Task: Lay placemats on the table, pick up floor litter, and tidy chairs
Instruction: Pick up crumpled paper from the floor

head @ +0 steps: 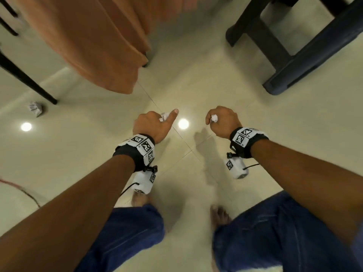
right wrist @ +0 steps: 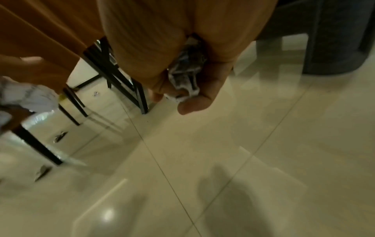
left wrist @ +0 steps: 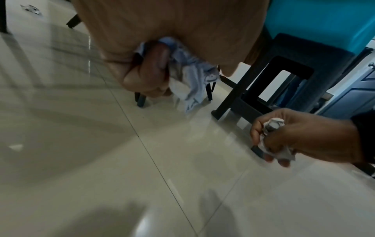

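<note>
My left hand [head: 155,122] grips a crumpled white paper [head: 164,116], its thumb stretched out; in the left wrist view that paper [left wrist: 192,77] hangs from the curled fingers. My right hand [head: 222,119] holds another crumpled paper wad [head: 214,118], which shows between its fingers as a wad [right wrist: 185,77] in the right wrist view and as a wad [left wrist: 273,125] in the left wrist view. Both hands hover above the pale tiled floor. One more paper scrap [head: 35,108] lies on the floor at the left, beside a black leg.
An orange tablecloth [head: 94,40] hangs down ahead at the left, over black table legs [head: 27,79]. A dark chair [head: 306,46] stands at the upper right. My bare feet and blue trousers are below. A red cord [head: 17,188] lies at the far left.
</note>
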`<state>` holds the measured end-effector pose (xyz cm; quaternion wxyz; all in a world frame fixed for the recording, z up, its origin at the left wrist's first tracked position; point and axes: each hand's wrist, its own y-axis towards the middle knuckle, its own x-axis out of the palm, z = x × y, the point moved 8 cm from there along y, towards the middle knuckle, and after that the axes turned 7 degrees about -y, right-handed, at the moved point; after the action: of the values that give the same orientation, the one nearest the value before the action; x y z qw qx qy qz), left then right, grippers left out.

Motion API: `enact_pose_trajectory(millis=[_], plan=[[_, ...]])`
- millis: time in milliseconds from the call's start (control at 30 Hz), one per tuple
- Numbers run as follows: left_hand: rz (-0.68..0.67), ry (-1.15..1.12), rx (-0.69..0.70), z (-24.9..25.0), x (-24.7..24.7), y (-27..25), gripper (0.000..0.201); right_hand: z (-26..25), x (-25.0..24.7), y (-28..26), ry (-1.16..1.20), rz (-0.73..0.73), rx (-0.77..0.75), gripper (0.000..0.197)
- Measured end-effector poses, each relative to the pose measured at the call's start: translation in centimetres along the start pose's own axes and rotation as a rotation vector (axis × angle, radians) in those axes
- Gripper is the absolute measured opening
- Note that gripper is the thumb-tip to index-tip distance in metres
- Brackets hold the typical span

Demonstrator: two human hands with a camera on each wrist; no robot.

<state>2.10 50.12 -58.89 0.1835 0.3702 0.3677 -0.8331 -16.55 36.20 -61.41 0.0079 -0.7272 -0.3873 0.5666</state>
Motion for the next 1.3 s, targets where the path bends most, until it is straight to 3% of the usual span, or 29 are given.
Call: enact_pose_trajectory(millis=[67, 233, 400, 600, 700, 833, 1000, 1167, 1300], plan=[[-0.028, -0.064, -0.044, 0.2, -3.7, -3.5, 0.060, -1.7, -2.1, -3.6, -0.036, -0.063, 0.014, 0.027], [-0.009, -0.196, -0.172, -0.3, -13.6, -13.5, 0.019, -7.9, -8.1, -11.7, -0.034, -0.168, 0.064, 0.022], [0.004, -0.228, -0.314, -4.4, -22.1, -21.6, 0.029, -17.7, -11.7, -18.1, -0.044, -0.221, 0.025, 0.018], [0.049, -0.366, -0.481, -13.7, -31.4, -28.1, 0.025, -32.2, -9.6, -21.9, -0.261, -0.443, -0.164, 0.017], [0.095, -0.440, -0.542, -18.7, -36.3, -29.9, 0.028, -39.8, -8.2, -22.1, -0.346, -0.486, -0.276, 0.010], [0.270, -0.566, -0.597, -26.7, -44.4, -31.9, 0.030, -51.9, -5.8, -20.5, -0.353, -0.454, -0.410, 0.007], [0.382, -0.623, -0.624, -33.0, -51.0, -33.0, 0.033, -62.5, -4.7, -16.5, -0.292, -0.341, -0.405, 0.034], [0.367, -0.661, -0.610, -37.9, -56.3, -29.6, 0.036, -70.9, -3.0, -12.0, -0.281, -0.305, -0.412, 0.066], [0.325, -0.667, -0.605, -42.1, -59.9, -25.0, 0.038, -76.6, -0.4, -8.2, -0.228, -0.349, -0.357, 0.062]])
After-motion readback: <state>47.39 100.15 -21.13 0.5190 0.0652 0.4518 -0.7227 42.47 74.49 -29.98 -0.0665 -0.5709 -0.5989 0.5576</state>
